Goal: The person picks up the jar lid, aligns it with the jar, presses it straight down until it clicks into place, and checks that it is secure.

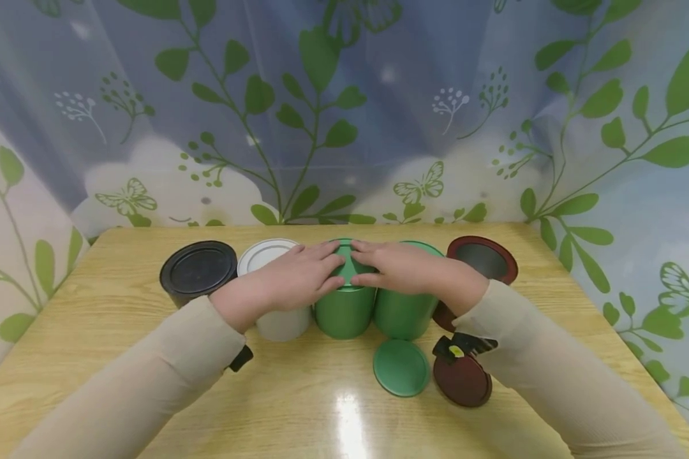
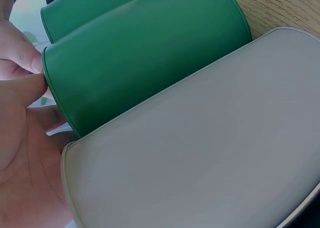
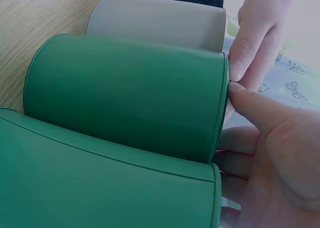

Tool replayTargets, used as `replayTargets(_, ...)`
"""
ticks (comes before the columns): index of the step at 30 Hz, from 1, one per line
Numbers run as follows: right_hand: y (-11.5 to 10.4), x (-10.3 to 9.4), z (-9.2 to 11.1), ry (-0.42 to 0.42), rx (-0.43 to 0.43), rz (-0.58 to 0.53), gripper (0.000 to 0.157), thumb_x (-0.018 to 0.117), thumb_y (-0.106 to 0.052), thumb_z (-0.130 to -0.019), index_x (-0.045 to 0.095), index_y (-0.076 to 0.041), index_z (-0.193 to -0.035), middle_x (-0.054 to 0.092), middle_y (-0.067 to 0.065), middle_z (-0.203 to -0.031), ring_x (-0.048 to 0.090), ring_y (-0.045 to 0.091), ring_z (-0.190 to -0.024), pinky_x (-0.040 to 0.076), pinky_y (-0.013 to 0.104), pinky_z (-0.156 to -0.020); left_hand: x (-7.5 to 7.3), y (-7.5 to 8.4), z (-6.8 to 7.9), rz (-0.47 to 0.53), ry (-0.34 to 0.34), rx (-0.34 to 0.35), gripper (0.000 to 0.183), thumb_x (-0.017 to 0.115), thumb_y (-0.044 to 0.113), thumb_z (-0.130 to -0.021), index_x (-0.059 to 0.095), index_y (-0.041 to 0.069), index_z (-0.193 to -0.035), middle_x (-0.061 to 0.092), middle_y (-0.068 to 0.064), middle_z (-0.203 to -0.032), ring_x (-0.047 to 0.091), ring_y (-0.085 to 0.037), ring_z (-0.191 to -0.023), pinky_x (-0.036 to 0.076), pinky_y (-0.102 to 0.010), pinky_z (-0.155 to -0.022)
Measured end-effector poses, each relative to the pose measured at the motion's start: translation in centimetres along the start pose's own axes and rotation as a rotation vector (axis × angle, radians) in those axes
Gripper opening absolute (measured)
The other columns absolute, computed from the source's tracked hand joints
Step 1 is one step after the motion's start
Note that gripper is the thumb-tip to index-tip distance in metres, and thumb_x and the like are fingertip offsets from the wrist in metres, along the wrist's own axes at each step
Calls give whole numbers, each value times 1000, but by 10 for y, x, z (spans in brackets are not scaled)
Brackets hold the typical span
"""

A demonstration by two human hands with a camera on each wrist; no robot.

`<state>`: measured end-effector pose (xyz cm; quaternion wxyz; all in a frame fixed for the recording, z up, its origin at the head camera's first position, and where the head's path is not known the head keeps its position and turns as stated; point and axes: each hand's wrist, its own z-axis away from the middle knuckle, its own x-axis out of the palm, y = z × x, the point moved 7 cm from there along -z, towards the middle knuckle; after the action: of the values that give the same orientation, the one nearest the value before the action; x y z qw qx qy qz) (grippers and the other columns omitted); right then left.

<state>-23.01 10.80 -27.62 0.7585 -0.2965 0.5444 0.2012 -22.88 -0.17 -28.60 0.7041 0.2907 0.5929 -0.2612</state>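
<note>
Five canisters stand in a row on the wooden table. My left hand [image 1: 298, 275] and right hand [image 1: 404, 266] lie over the top of the middle green canister [image 1: 344, 319], from opposite sides. Their fingers, extended and slightly bent, rest on its green lid [image 1: 351, 271]. In the right wrist view both thumbs meet at the lid's near rim. My left palm passes above the white canister [image 1: 282, 326], whose lid is on. Beneath my right hand stands a second green canister [image 1: 400, 317], its top largely hidden by that hand.
At the left end is a black lidded canister [image 1: 198, 271]. A dark red canister [image 1: 508, 255], uncovered, stands at the right, partly behind my right wrist. A loose green lid [image 1: 402, 368] and a dark red lid [image 1: 464, 382] lie in front. A leaf-patterned curtain [image 1: 344, 140] hangs behind.
</note>
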Motion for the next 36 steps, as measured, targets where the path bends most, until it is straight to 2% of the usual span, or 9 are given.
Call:
replayTargets(17, 0, 0, 0, 57, -17, -29, 59, 51, -33, -96, 36, 1, -141, 22, 18, -150, 26, 32, -135, 29, 43, -106, 0, 1, -1, 19, -24, -31, 53, 35, 40, -101, 37, 7, -143, 18, -13, -153, 16, -26, -140, 20, -54, -107)
replayTargets(26, -5, -1, 1, 75, -32, 8, 60, 53, -31, -95, 36, 4, -140, 24, 21, -149, 27, 33, -135, 29, 42, -106, 1, 0, -3, 48, -54, -40, 53, 37, 39, -100, 36, 8, -143, 13, -13, -154, 11, -25, -141, 18, -54, -108)
replayTargets(32, -3, -1, -1, 46, -4, -5, 64, 52, -35, -95, 30, 0, -144, 21, 18, -150, 16, 31, -139, 19, 48, -109, 1, -2, -5, 94, -79, -43, 52, 39, 40, -100, 37, 9, -141, 11, -12, -154, 9, -25, -141, 17, -53, -109)
replayTargets(36, -1, 0, -2, 18, 13, -21, 64, 51, -36, -95, 29, -2, -145, 18, 15, -152, 11, 30, -140, 15, 52, -109, -2, -2, -7, 87, -66, -29, 50, 41, 41, -99, 42, 9, -137, 14, -11, -154, 13, -24, -141, 18, -54, -108)
